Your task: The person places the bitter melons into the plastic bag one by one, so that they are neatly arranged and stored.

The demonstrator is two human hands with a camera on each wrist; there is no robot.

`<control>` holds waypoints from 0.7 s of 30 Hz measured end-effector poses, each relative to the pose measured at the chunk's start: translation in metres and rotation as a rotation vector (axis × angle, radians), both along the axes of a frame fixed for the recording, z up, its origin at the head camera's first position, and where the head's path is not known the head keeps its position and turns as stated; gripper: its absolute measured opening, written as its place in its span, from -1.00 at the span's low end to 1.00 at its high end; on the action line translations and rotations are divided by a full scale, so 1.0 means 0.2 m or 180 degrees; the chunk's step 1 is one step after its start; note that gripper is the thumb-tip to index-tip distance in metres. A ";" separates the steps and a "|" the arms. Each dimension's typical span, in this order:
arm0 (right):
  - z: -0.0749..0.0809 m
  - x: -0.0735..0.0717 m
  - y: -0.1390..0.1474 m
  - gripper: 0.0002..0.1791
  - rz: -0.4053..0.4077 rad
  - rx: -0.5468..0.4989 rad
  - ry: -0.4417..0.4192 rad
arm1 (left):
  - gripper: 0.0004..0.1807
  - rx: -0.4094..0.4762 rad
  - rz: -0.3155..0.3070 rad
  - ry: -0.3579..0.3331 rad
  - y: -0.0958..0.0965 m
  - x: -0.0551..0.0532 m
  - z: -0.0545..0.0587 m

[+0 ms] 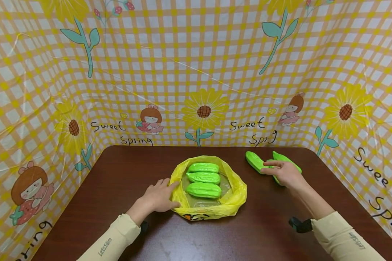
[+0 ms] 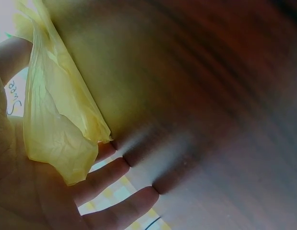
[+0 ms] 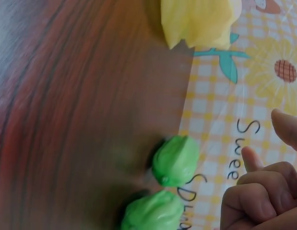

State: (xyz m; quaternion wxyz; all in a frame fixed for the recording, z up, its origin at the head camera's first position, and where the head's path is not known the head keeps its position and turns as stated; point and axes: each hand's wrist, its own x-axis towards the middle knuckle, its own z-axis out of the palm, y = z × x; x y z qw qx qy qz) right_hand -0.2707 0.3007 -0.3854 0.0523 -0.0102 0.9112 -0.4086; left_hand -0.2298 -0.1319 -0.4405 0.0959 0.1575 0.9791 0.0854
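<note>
A yellow plastic bag [image 1: 238, 188] stands with its mouth spread wide, and three bright green, bumpy bitter melons [image 1: 203, 190] lie side by side inside. My left hand [image 1: 160, 195] rests at the bag's left rim; in the left wrist view its straight fingers [image 2: 124, 208] touch the tabletop, with loose bag film by the palm. Over more bitter melons [image 1: 254, 162] at the back right hovers my right hand [image 1: 284, 174], partly covering them. In the right wrist view its thumb and index finger extend, other fingers bend, and nothing is held; two melons [image 3: 176, 160] appear apart from it.
The dark brown wooden table [image 1: 130, 163] carries everything. A checked, flower-printed cloth [image 1: 163, 72] stands as walls at the back and both sides. Dark straps [image 1: 300, 224] show at the wrists.
</note>
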 end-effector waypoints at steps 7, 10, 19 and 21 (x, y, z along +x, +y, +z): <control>-0.04 0.00 0.08 -0.19 -0.0206 0.0000 -0.0020 | -0.13 -0.0007 0.0010 -0.0007 0.00 0.00 0.00; -0.05 0.00 0.10 -0.17 -0.0335 -0.0064 -0.0049 | -0.13 -0.0004 0.0010 -0.0008 0.01 0.00 0.00; -0.11 0.01 0.18 -0.09 -0.0619 -0.0184 -0.0166 | -0.12 0.0008 0.0005 -0.0010 0.00 0.00 0.00; -0.12 0.01 0.19 -0.11 -0.0707 -0.0264 -0.0199 | -0.13 0.0008 0.0008 -0.0021 0.00 0.00 0.00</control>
